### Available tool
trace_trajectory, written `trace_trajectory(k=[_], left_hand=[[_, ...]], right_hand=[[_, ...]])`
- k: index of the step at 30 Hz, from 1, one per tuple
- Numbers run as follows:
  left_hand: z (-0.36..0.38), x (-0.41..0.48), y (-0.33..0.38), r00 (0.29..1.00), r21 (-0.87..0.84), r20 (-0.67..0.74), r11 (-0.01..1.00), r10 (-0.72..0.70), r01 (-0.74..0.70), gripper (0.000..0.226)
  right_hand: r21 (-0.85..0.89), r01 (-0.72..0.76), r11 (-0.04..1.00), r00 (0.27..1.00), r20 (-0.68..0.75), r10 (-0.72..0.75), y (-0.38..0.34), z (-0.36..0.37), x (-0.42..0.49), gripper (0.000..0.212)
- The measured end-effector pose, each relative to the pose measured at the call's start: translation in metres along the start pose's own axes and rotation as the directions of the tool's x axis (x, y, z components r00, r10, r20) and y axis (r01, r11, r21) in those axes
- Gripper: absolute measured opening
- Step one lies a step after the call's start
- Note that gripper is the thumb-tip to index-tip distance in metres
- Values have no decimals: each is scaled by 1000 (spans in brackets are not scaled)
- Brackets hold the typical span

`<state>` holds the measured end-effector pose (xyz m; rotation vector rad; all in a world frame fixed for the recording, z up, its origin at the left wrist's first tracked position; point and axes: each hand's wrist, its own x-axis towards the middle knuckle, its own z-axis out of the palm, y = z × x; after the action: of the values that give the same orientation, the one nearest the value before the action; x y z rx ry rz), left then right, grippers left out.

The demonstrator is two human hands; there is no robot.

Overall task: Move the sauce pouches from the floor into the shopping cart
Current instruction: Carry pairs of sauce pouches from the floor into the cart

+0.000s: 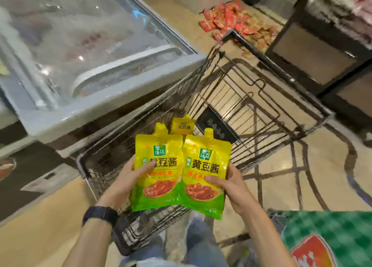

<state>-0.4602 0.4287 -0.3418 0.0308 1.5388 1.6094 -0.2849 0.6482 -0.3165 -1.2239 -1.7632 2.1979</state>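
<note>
My left hand grips a yellow-and-green sauce pouch by its left edge. My right hand grips a second, matching sauce pouch by its right edge. Both pouches are upright with spouts up, side by side and slightly overlapping, held above the near end of the wire shopping cart. A third yellow pouch lies inside the cart, partly hidden behind the two held ones. A dark watch sits on my left wrist.
A glass-topped chest freezer stands close along the cart's left side. A heap of red packets lies on the floor beyond the cart. Dark shelving is at the right. A green checked bag is at the lower right.
</note>
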Motion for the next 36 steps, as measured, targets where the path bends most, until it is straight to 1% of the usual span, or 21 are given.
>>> trace_trajectory(k=[1,2,3,4,5,7,9,13,16,18,21,23,25,27,29,31,32,33,34,35,36], left_hand=[[3,3,2,999,0,-44,1000,10,-10,98],[7,10,1,996,10,-93,1000,15,-14,87],[13,16,1,989,11,-146,1000,17,-16,65],[17,25,-1,980,30,-197,999,21,-16,38],[26,32,0,969,55,-244,998,35,-22,25],[37,50,-9,942,116,-334,993,32,7,27],[49,72,-20,916,149,-400,989,43,18,35],[66,117,-50,865,111,-502,990,-20,87,51],[65,155,-78,837,85,-541,985,-79,148,43],[64,179,-94,816,92,-574,984,-70,149,47],[55,211,-116,800,92,-599,988,-45,125,56],[45,229,-131,796,122,-605,986,-19,116,53],[38,245,-145,816,196,-576,978,55,72,55],[39,259,-151,847,254,-522,966,101,41,56],[40,270,-157,844,310,-522,950,127,48,54],[39,271,-161,821,405,-545,911,172,78,52],[38,268,-162,806,438,-557,895,200,81,48],[38,265,-163,787,451,-571,890,231,66,43],[40,260,-163,760,443,-600,895,251,53,41],[42,256,-162,719,420,-646,906,258,52,42],[46,252,-161,674,378,-694,925,251,45,41]], right_hand=[[-20,-9,1000,1000,29,10,-1,0,17,65],[-41,-20,999,998,54,22,-1,-1,34,67],[-60,-29,998,997,67,33,-1,-4,50,67],[-79,-38,996,996,79,45,0,-7,67,66],[-95,-50,994,994,93,59,2,-12,85,65],[-138,-81,987,986,131,100,3,-22,120,61],[-195,-105,975,980,148,135,5,-31,157,60],[-310,-163,937,963,154,219,14,-43,232,62],[-418,-129,899,959,179,221,31,-47,285,56],[-473,-115,873,957,182,225,45,-46,315,58],[-483,-107,869,956,191,224,68,-39,354,54],[-487,-92,869,958,196,211,83,-32,375,51],[-497,-57,866,962,204,181,98,-23,390,51],[-542,22,840,962,239,130,111,-15,401,54],[-568,90,818,967,245,64,117,-7,407,51],[-593,117,797,984,178,-12,112,-4,414,49],[-629,148,763,985,160,-59,106,-3,416,47],[-660,194,726,980,169,-108,98,-4,419,40],[-678,249,692,968,199,-153,90,-6,419,28],[-681,302,667,953,234,-193,82,-8,415,14],[-667,341,663,940,263,-220,75,-11,408,5]])
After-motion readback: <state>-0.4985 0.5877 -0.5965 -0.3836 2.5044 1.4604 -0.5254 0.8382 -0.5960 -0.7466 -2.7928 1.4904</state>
